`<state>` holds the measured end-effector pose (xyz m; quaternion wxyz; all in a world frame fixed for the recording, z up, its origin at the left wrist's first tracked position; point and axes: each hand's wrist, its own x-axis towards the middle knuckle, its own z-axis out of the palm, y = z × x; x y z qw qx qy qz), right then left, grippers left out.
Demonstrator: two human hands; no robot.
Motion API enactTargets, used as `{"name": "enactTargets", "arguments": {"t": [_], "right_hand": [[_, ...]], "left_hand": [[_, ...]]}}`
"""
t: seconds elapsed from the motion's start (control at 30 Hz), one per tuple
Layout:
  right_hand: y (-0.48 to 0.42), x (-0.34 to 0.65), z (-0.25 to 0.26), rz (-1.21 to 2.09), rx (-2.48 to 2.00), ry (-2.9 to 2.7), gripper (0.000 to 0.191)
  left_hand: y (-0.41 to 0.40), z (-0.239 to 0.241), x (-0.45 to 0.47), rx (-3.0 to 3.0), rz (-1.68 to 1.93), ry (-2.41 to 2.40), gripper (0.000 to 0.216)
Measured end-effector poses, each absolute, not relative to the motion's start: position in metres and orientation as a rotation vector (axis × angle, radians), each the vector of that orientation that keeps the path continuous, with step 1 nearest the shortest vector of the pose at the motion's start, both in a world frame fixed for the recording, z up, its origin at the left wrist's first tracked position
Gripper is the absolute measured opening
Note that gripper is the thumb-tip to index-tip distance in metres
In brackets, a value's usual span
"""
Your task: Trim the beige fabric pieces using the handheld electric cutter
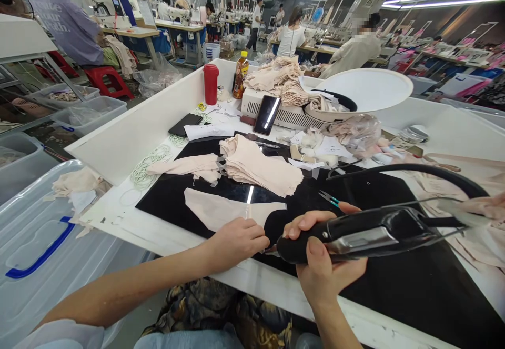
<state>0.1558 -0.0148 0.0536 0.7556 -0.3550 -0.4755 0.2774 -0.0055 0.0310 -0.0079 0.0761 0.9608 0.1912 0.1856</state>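
My right hand is wrapped around a black corded hand tool. The narrow tip points left, close to the fingers of my left hand. Those fingers are bent and pressed together at the lower edge of a flat beige fabric piece, which lies on a black board; what is under the fingertips is hidden. Just beyond it lies a stack of cut beige fabric pieces, with a narrower bundle to its left. A small pair of snips rests behind the tool.
The tool's thick cable arches off to the right. Toward the back stand a phone, a red cup, a drink bottle and a white tray. A lidded plastic bin is at left. Other people sit at sewing machines beyond.
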Motion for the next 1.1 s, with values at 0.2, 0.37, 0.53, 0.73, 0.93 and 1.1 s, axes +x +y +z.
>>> {"name": "enactTargets", "arguments": {"t": [0.2, 0.37, 0.53, 0.73, 0.93, 1.1], "right_hand": [[-0.0143, 0.1553, 0.0546, 0.619, -0.741, -1.023, 0.052], [-0.0152, 0.1551, 0.0549, 0.614, -0.764, -1.021, 0.052], [-0.015, 0.1553, 0.055, 0.606, -0.796, -1.028, 0.051], [-0.0143, 0.156, 0.0543, 0.606, -0.76, -1.035, 0.052], [-0.0146, 0.1555, 0.0545, 0.608, -0.762, -1.031, 0.051], [-0.0144, 0.155, 0.0549, 0.609, -0.758, -1.024, 0.051]], "left_hand": [[0.0337, -0.0108, -0.005, 2.838, 0.59, 0.588, 0.014], [0.0332, -0.0099, -0.007, 2.761, 0.633, 0.601, 0.009], [0.0322, -0.0078, -0.0088, 2.696, 0.662, 0.571, 0.008], [0.0321, -0.0082, -0.0088, 2.657, 0.681, 0.565, 0.007], [0.0318, -0.0081, -0.0077, 2.637, 0.664, 0.598, 0.006], [0.0313, -0.0082, -0.0065, 2.621, 0.641, 0.64, 0.008]]}}
